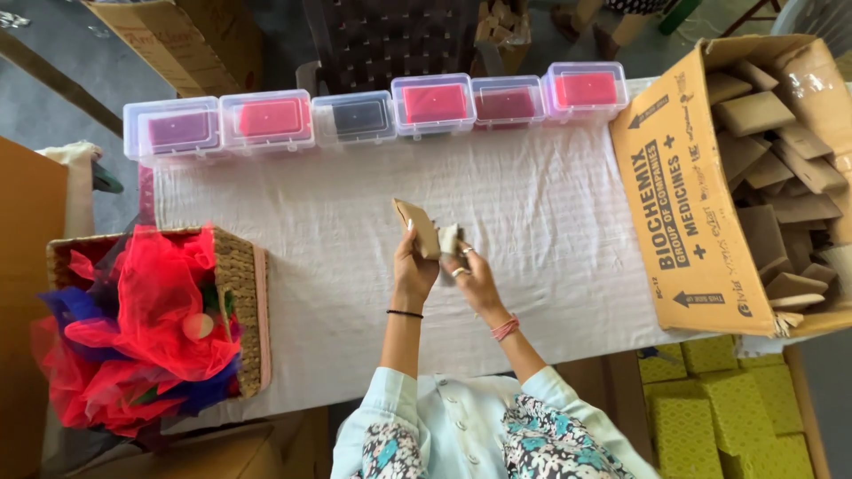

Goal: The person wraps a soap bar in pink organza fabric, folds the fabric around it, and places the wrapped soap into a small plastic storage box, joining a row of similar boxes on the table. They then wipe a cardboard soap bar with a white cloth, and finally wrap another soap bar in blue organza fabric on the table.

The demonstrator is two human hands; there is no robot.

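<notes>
Over the middle of the white-clothed table (337, 266), my left hand (412, 266) holds a small flat brown cardboard piece (419, 226), tilted upright. My right hand (470, 270) is close beside it and grips a small pale object (449, 239) that touches the cardboard. Both hands are raised a little above the cloth. A black band sits on the left wrist, a pink one on the right.
A row of clear plastic boxes (355, 117) with coloured contents lines the far edge. A big open carton (754, 177) of brown cardboard pieces lies at the right. A wicker basket (235, 310) of red and blue netting sits left. Yellow-green blocks (719, 408) lie below right.
</notes>
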